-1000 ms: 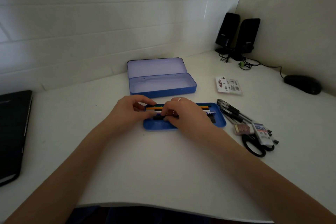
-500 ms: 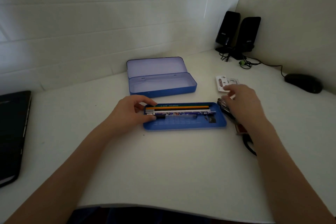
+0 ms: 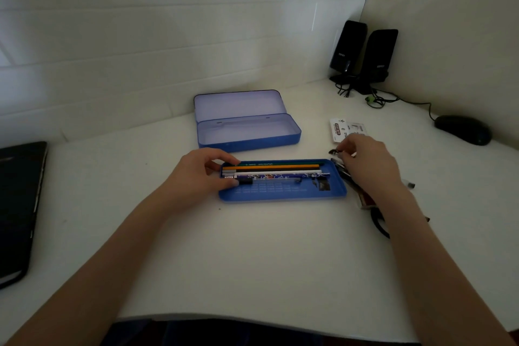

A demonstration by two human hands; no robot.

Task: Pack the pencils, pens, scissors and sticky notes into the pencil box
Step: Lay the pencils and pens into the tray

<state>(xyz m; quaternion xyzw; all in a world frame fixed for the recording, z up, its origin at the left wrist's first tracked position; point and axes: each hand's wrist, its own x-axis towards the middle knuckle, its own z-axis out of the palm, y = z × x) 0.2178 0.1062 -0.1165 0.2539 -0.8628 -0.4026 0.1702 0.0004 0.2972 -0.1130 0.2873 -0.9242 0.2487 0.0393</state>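
The open blue pencil box (image 3: 250,143) stands at the back, its inside bare. In front lies its blue tray (image 3: 280,194) holding several pencils (image 3: 269,168) and a clear pen (image 3: 269,181). My left hand (image 3: 193,174) grips the tray's left end, thumb against the pen's black cap. My right hand (image 3: 368,163) is just right of the tray, fingers pinched on the end of a black pen (image 3: 334,152) from the pen pile (image 3: 344,173). Under my right wrist peek the sticky notes (image 3: 368,202) and a black scissors handle (image 3: 377,223), both mostly hidden.
A small white packet (image 3: 341,128) lies beyond my right hand. Two black speakers (image 3: 365,56) with cables fill the back right corner, a black mouse (image 3: 463,129) beside them. A dark laptop (image 3: 16,205) sits at the left edge. A small black item (image 3: 323,185) rests in the tray's right end.
My right hand left the tray, moved right to the pen pile and closed its fingers on a black pen's end. My left hand stayed on the tray's left end.
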